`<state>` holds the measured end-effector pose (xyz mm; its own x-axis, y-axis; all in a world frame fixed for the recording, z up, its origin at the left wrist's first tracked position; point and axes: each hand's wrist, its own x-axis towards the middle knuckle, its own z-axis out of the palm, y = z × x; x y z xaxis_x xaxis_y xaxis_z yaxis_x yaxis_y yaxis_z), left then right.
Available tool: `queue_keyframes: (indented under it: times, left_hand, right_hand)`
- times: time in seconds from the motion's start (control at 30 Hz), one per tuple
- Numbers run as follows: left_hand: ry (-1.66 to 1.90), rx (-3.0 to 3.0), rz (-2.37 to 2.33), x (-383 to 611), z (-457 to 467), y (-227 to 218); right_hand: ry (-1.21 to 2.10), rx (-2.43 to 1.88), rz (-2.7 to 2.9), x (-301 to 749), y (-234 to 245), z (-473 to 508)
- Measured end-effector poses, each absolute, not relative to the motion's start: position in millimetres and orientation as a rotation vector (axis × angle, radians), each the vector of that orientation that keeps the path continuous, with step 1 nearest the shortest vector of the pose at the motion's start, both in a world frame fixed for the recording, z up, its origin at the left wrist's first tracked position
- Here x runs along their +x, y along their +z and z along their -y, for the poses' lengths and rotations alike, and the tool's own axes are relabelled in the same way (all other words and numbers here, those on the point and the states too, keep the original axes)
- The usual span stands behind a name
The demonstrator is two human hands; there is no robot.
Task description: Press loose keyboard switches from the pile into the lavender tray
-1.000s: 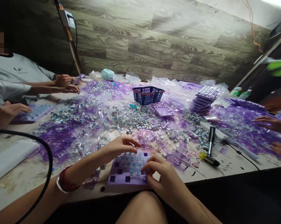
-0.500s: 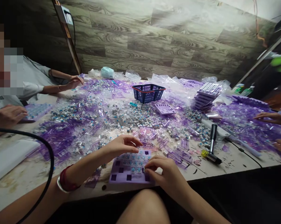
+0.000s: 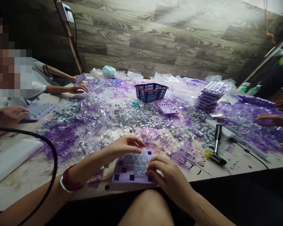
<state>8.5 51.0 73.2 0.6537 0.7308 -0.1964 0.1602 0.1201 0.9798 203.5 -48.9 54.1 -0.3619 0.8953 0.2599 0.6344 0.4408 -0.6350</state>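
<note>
In front of me, at the table's near edge, lies a purple plate [image 3: 141, 179] with square holes. Many of its holes carry clear pieces with blue centres [image 3: 137, 163], which look like keyboard switches; several dark square holes hold none. My left hand [image 3: 129, 145] arches over the plate's far side, thumb and fingers apart, with nothing visible between them. My right hand [image 3: 168, 172] is at the plate's right side, its thumb and fingertips pinched together beside the lower pieces. Whatever is between those fingertips is too small and hidden to make out.
Loose switches and clear purple parts [image 3: 61, 138] cover the table. A dark basket [image 3: 151, 93], another purple plate [image 3: 167, 109] and a plate stack [image 3: 210, 95] stand farther back. A hammer [image 3: 216, 141] lies right. Co-workers' hands [image 3: 11, 114] are at both sides; a black cable crosses left.
The view has shifted slightly. My right fingertips have moved only a little at the plate's right side; my left hand keeps its pose. At the far left, a co-worker's hand now has a purple piece raised.
</note>
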Motion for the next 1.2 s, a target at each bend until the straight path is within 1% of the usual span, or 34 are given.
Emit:
queue_keyframes:
  times: [0.37, 0.53, 0.7, 0.87, 1.0, 1.2]
  left_hand:
    - [0.492, 1.402, -0.8, 11, -49, 77]
    - [0.493, 1.411, -0.776, 11, -51, 74]
    - [0.475, 1.454, -0.712, 10, -50, 71]
    - [0.481, 1.682, -0.619, 12, -40, 70]
    - [0.559, 1.822, -0.604, 15, -33, 69]
    - [0.707, 2.094, -0.497, 18, -27, 67]
  right_hand:
    - [0.366, -1.276, 2.383, 203, 66, 43]
    - [0.338, -1.32, 2.431, 200, 69, 42]
    - [0.483, -1.299, 2.261, 205, 66, 44]
    - [0.446, -1.263, 2.045, 212, 60, 49]
    - [0.536, -1.225, 2.064, 212, 54, 54]
    - [0.51, -1.136, 1.966, 206, 54, 55]
